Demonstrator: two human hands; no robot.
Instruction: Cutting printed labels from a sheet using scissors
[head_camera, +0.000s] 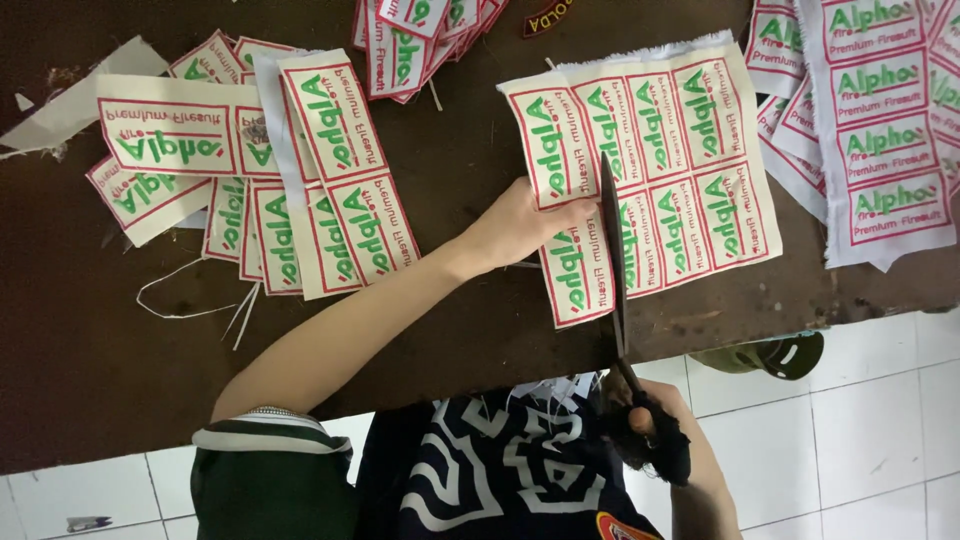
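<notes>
Dark scissor handles (655, 435) hide most of the right hand (668, 420).

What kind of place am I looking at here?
Probably a small garment-label or sewing workshop: a dark wooden worktable, stacks of printed cloth labels, and a label sheet that the left hand steadies while the right hand works scissors.
</notes>
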